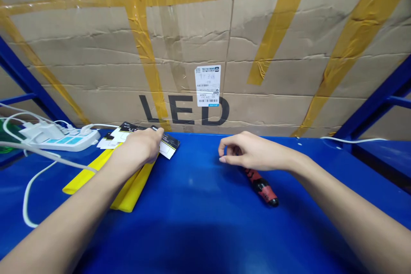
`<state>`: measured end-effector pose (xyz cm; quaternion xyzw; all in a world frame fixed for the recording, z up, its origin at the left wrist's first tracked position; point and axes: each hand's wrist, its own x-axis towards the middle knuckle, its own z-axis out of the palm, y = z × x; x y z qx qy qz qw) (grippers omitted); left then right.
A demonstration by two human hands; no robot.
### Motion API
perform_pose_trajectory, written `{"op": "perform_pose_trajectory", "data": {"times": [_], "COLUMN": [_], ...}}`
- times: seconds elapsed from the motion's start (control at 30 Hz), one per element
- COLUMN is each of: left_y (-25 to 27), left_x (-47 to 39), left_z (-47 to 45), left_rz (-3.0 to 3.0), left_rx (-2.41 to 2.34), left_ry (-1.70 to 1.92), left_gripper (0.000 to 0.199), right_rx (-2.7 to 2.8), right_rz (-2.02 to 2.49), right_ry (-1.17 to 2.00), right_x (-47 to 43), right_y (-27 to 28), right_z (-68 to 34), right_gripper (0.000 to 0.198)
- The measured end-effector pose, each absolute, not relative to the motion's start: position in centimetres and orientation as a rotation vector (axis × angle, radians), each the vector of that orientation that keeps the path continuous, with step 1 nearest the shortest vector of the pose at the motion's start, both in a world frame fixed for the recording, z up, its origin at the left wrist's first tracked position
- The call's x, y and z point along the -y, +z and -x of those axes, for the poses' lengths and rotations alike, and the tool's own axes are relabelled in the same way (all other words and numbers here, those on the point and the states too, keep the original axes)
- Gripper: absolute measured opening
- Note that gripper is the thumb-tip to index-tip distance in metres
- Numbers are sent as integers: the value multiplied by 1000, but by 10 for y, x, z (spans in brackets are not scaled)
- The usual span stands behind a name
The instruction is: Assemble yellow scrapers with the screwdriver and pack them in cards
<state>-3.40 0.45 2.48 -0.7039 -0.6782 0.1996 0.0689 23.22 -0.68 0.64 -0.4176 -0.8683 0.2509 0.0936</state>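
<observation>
On the left, my left hand is closed over several black-and-white printed cards, which poke out on both sides of it. Its fingertips are turned away, so what they grip is hidden. Beneath the cards and my wrist lies a folded yellow sheet or pouch. My right hand hovers low over a red and black tool with a handle like a screwdriver's. Thumb and forefinger curve towards each other with a small gap. The tool's far end is hidden behind this hand.
A white power strip with plugs and looping white cables occupies the left side of the blue tabletop. Behind stands a large taped cardboard box marked LED. Blue metal frame bars rise at both sides.
</observation>
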Motion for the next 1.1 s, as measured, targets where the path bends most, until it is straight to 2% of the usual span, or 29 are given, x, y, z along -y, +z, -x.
{"op": "perform_pose_trajectory", "data": {"times": [0.13,0.27,0.33,0.43,0.53,0.67,0.87,1.0,1.1], "left_y": [29,36,38,37,33,32,30,23,20], "left_x": [1,13,20,32,43,46,35,33,31], "left_z": [42,40,29,6,-16,-37,-67,-84,-87], "left_rz": [2156,2295,2358,2475,2596,2696,2839,2851,2754], "left_rx": [1959,1672,1560,1427,1293,1137,887,828,919], "left_ry": [466,64,-83,-241,-375,-548,-626,-535,-414], "left_gripper": [52,32,27,24,16,8,12,6,22], "right_rx": [2503,2140,1835,1474,1391,1350,1206,1199,1228], "right_rz": [1207,1183,1183,1032,882,897,992,1011,1009], "right_ry": [746,702,929,1452,1657,1555,1472,1505,1450], "right_x": [4,-5,-6,0,14,29,43,47,47], "right_y": [4,-8,-12,-13,-11,-19,-33,-33,-30], "right_z": [-238,-243,-246,-250,-259,-277,-311,-325,-332], "right_gripper": [19,34,49,65,55,34,33,33,32]}}
